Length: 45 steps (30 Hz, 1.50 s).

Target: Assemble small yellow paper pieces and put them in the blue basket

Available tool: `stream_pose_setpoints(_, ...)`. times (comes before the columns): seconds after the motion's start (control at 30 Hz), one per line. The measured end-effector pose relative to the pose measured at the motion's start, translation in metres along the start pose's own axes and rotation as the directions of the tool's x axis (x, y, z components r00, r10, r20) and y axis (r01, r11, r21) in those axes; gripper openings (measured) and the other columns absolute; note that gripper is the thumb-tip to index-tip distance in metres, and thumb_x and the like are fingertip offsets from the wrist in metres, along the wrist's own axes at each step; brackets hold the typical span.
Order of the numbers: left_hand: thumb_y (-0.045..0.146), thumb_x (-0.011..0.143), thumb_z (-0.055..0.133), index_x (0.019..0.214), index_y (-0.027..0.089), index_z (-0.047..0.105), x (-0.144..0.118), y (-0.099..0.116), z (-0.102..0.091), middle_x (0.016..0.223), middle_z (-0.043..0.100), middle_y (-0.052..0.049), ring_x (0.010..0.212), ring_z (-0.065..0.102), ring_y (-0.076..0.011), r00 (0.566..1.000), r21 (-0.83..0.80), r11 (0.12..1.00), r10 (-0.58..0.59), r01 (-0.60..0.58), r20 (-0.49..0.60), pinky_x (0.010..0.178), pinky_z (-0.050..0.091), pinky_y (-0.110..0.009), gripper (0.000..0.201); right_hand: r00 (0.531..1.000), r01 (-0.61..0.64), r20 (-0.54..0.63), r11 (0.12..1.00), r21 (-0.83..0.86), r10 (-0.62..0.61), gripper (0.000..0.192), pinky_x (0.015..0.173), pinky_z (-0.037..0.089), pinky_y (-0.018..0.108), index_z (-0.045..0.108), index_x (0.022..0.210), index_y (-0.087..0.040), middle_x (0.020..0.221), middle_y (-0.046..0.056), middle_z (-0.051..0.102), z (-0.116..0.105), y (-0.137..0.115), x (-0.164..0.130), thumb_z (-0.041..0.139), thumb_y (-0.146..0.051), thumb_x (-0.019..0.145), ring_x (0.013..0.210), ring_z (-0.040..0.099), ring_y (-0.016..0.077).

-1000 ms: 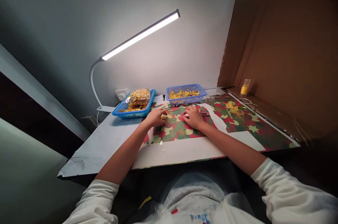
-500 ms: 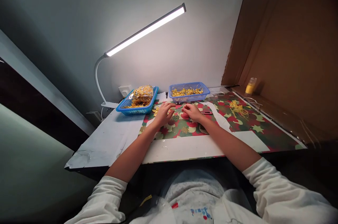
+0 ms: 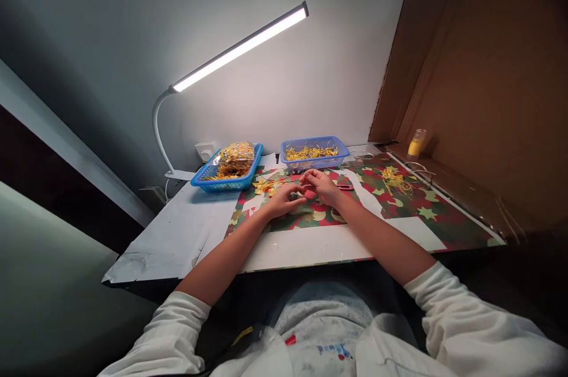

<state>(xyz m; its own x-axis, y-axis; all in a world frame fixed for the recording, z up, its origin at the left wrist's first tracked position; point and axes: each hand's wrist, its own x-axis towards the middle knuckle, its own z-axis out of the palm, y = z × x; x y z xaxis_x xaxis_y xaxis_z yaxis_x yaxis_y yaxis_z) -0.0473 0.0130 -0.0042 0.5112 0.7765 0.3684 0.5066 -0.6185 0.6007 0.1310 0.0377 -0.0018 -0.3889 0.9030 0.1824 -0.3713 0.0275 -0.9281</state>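
Observation:
My left hand (image 3: 286,199) is low over the patterned sheet (image 3: 310,218), its fingers bent and its thumb held apart from them. Nothing shows in the gap. Close against its fingertips is my right hand (image 3: 323,186), with thumb and fingers drawn together in a pinch. Whatever it pinches is too small or hidden. A red piece (image 3: 309,194) shows just below the right fingers. Several yellow pieces (image 3: 265,187) lie beyond my left hand. A pink-red handled tool (image 3: 345,187) rests to the right of my right hand, partly covered by it.
A blue basket (image 3: 208,186) with a clear bag of golden pieces stands at back left. A purple-blue basket (image 3: 314,161) holds golden pieces. Yellow strands (image 3: 394,179) lie right. A lamp (image 3: 239,48) hangs above; a yellow-filled bottle (image 3: 416,143) stands beside cardboard (image 3: 479,63).
My left hand has come lower and nearer to my right hand, its thumb now apart from the fingers. The right fingers have risen slightly. The view has shifted a little.

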Motion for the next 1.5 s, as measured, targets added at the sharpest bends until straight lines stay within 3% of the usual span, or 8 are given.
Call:
stream_pose_setpoints(0.17, 0.042, 0.081, 0.063, 0.096, 0.019, 0.069, 0.003, 0.002, 0.008, 0.098, 0.071, -0.006, 0.092, 0.063, -0.0201, 1.0, 0.018, 1.0, 0.006, -0.006, 0.023, 0.087, 0.047, -0.033, 0.029, 1.0, -0.029, -0.006, 0.994, 0.105, 0.03, 0.035, 0.063, 0.045, 0.025, 0.056, 0.075, -0.019, 0.074, -0.001, 0.063, -0.002, -0.003, -0.001, 0.077, -0.046, 0.066, 0.068, 0.058, 0.0114)
stream_pose_setpoints(0.33, 0.042, 0.079, 0.066, 0.108, 0.021, 0.067, 0.002, 0.004, 0.007, 0.11, 0.068, -0.006, 0.105, 0.058, -0.0217, 0.989, -0.013, 0.998, 0.061, -0.06, 0.138, 0.091, 0.046, -0.034, 0.035, 0.998, -0.057, 0.02, 0.973, 0.225, 0.053, 0.024, 0.066, 0.047, 0.024, 0.055, 0.076, -0.02, 0.072, -0.002, 0.062, -0.001, -0.004, -0.001, 0.074, -0.034, 0.074, 0.069, 0.058, 0.0101)
stream_pose_setpoints(0.47, 0.043, 0.081, 0.063, 0.112, 0.021, 0.065, 0.0, 0.008, 0.006, 0.106, 0.068, -0.007, 0.101, 0.058, -0.0212, 0.979, -0.053, 0.997, 0.057, -0.047, 0.195, 0.082, 0.048, -0.031, 0.038, 0.999, -0.045, -0.003, 0.952, 0.302, 0.048, 0.019, 0.074, 0.05, 0.025, 0.053, 0.076, -0.021, 0.07, -0.004, 0.06, 0.0, -0.009, -0.002, 0.071, -0.028, 0.079, 0.068, 0.058, 0.009)
stream_pose_setpoints(0.77, 0.044, 0.079, 0.063, 0.107, 0.02, 0.068, -0.002, 0.005, 0.002, 0.091, 0.07, -0.007, 0.081, 0.061, -0.0189, 0.993, 0.026, 0.999, 0.03, -0.033, 0.117, 0.071, 0.049, -0.03, 0.037, 0.995, 0.056, -0.096, 0.96, 0.274, -0.031, 0.02, 0.071, 0.051, 0.026, 0.049, 0.073, -0.022, 0.064, -0.005, 0.051, -0.016, -0.031, 0.002, 0.065, -0.031, 0.083, 0.058, 0.049, 0.0084)
stream_pose_setpoints(0.97, 0.04, 0.084, 0.057, 0.11, 0.023, 0.068, -0.006, 0.002, -0.007, 0.113, 0.067, -0.009, 0.105, 0.058, -0.0251, 0.983, 0.301, 0.941, 0.113, -0.153, 0.145, 0.094, 0.044, -0.041, 0.032, 0.99, 0.064, -0.143, 0.926, 0.371, -0.011, 0.02, 0.069, 0.05, 0.024, 0.05, 0.072, -0.022, 0.063, -0.006, 0.049, -0.033, -0.042, 0.002, 0.067, -0.027, 0.081, 0.055, 0.044, 0.0077)
stream_pose_setpoints(1.07, 0.043, 0.084, 0.056, 0.116, 0.023, 0.065, -0.006, 0.001, -0.008, 0.121, 0.065, -0.009, 0.11, 0.055, -0.0273, 0.985, 0.384, 0.913, 0.086, -0.139, 0.152, 0.098, 0.04, -0.045, 0.039, 0.985, 0.079, -0.171, 0.919, 0.386, -0.013, 0.02, 0.068, 0.051, 0.024, 0.05, 0.072, -0.022, 0.062, -0.007, 0.048, -0.038, -0.044, 0.003, 0.067, -0.027, 0.081, 0.055, 0.044, 0.0075)
stream_pose_setpoints(1.3, 0.046, 0.086, 0.053, 0.118, 0.025, 0.065, -0.006, -0.006, -0.004, 0.123, 0.063, -0.009, 0.111, 0.052, -0.0291, 0.987, 0.413, 0.903, 0.061, -0.119, 0.151, 0.1, 0.037, -0.049, 0.041, 0.976, 0.159, -0.192, 0.947, 0.281, -0.106, 0.025, 0.068, 0.051, 0.025, 0.047, 0.068, -0.023, 0.058, -0.006, 0.043, -0.045, -0.055, 0.002, 0.065, -0.031, 0.083, 0.055, 0.044, 0.0089)
stream_pose_setpoints(1.5, 0.05, 0.083, 0.055, 0.112, 0.029, 0.068, -0.006, -0.01, -0.005, 0.123, 0.062, -0.008, 0.115, 0.049, -0.0311, 0.991, 0.436, 0.895, 0.052, -0.1, 0.122, 0.103, 0.034, -0.052, 0.038, 0.948, 0.251, -0.263, 0.928, 0.275, -0.179, 0.028, 0.07, 0.05, 0.025, 0.046, 0.065, -0.023, 0.057, -0.007, 0.041, -0.066, -0.069, -0.003, 0.065, -0.031, 0.083, 0.055, 0.043, 0.0089)
